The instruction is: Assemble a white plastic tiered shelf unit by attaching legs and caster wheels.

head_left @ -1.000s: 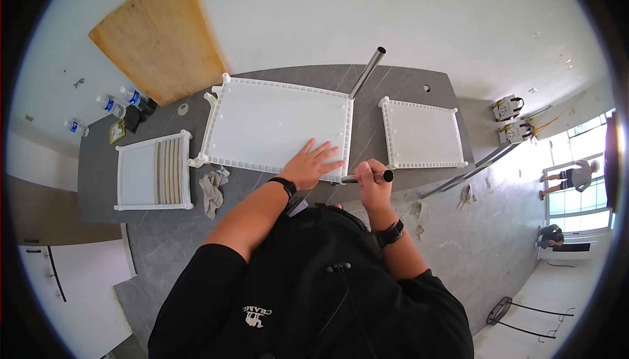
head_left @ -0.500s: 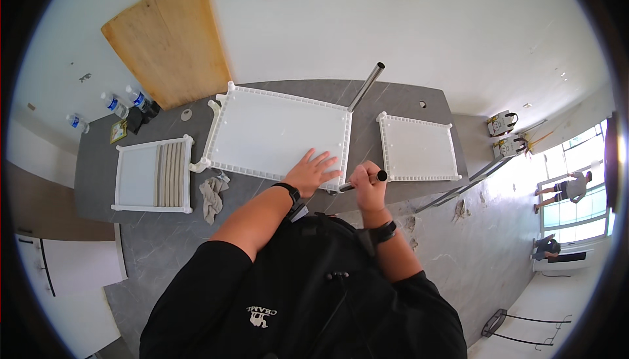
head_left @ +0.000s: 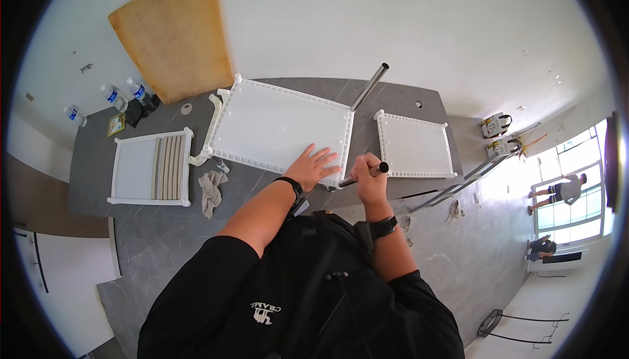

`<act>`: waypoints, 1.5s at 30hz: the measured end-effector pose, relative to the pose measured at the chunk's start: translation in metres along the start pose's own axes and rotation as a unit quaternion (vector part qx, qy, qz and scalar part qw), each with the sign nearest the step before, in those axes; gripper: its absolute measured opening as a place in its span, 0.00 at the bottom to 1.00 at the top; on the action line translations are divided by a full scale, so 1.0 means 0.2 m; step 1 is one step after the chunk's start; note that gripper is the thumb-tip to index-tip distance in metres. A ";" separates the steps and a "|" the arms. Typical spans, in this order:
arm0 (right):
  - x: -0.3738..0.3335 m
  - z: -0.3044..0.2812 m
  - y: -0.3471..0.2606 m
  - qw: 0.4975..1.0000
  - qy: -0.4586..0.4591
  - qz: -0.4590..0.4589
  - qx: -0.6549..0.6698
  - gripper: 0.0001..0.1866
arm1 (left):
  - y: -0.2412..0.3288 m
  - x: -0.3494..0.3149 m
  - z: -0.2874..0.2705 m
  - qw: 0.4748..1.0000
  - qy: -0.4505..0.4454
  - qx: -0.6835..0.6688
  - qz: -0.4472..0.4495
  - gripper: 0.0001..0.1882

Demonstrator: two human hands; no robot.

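Note:
A white plastic shelf panel [head_left: 275, 123] with a ribbed rim lies tilted on the grey table. My left hand [head_left: 313, 168] rests flat on its near right corner, fingers spread. My right hand [head_left: 368, 179] is wrapped round a short metal tube [head_left: 379, 169], whose dark open end sticks out to the right. The tube's other end meets the panel's near right corner; how deep it sits cannot be seen. Another metal tube [head_left: 370, 87] rises from the far right corner, leaning right.
On the right lies a smaller white panel [head_left: 416, 146]; on the left, a white panel [head_left: 134, 169] carries several beige tubes [head_left: 171, 167]. A grey cloth [head_left: 211, 192] sits near the front edge. Bottles [head_left: 114, 99] and a wooden board [head_left: 173, 34] stand behind. Two people are far right.
My right hand has shifted slightly up with the tube still in its grip. My left hand keeps its place on the panel. The whole view has shifted a little.

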State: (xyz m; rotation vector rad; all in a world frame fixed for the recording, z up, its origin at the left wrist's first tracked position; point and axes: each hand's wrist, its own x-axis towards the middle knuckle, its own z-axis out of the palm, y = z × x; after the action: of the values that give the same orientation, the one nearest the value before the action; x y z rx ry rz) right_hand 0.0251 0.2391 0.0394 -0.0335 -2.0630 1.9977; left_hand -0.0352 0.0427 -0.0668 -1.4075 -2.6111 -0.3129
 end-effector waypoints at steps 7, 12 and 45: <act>0.21 -0.10 -0.37 0.956 -0.249 -0.069 0.141 0.13 | 0.00 0.01 -0.03 0.995 -0.074 0.056 -0.023 0.40; 0.20 -0.09 -0.22 0.945 -0.239 -0.005 0.225 0.11 | -0.02 -0.01 -0.10 0.981 -0.115 -0.146 -0.045 0.45; 0.04 0.16 0.52 0.926 -0.145 -0.090 -0.336 0.09 | -0.07 -2.15 -0.43 0.578 0.304 -0.349 -0.672 0.17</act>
State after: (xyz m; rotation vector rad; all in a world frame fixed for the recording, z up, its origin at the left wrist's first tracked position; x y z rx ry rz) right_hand -0.0061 0.2147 -0.0619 0.3239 -2.7280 1.1626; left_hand 0.1914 -0.3326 -0.0880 0.9541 -2.2772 -1.6815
